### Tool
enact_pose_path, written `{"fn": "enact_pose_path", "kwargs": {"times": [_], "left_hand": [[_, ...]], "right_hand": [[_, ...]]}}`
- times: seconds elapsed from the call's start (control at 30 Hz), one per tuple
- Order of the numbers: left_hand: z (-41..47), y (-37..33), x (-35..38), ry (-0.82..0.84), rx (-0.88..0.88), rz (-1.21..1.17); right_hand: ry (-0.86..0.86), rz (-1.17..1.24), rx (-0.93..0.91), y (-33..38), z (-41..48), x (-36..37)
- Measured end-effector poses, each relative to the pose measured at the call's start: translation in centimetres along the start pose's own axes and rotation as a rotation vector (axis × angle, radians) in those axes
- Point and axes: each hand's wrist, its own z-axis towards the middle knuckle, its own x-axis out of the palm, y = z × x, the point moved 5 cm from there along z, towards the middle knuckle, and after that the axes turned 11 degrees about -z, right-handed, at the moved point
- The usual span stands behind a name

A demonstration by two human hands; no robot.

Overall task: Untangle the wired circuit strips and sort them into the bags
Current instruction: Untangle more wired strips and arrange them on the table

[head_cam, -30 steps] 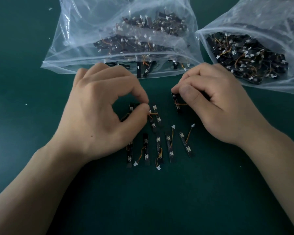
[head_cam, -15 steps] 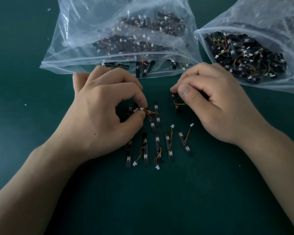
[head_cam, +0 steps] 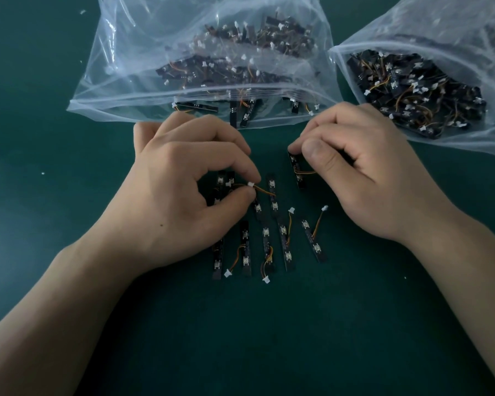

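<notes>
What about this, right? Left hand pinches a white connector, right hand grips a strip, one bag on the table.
Wrong on the bags: the head view shows two, a left bag and a right bag. The rest holds: left hand pinches the white connector, right hand grips a strip.

Black strips (head_cam: 285,242) — orange wires (head_cam: 265,191) — green table (head_cam: 269,338)
</notes>
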Motion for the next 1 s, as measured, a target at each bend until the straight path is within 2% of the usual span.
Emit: {"fn": "enact_pose_path", "kwargs": {"times": [0.3, 0.43, 0.5, 0.67, 1.0], "left_hand": [[0.0, -0.2, -0.2, 0.001, -0.015, 0.014], [0.0, 0.0, -0.8, -0.050, -0.031, -0.021], [0.0, 0.3, -1.1, -0.098, -0.029, -0.027], [0.2, 1.1, -1.0, -0.166, -0.002, -0.028], [0.1, 1.5, -0.9, -0.202, -0.095, -0.112]], "right_hand": [[-0.036, 0.076, 0.010, -0.2, -0.1, -0.2], [0.107, 0.221, -0.010, -0.7, -0.2, -0.5], [0.166, 0.215, -0.063, -0.7, -0.3, -0.5], [0.066, 0.091, 0.020, -0.7, -0.1, -0.2], [0.067, 0.025, 0.054, -0.2, -0.1, -0.3]]}}
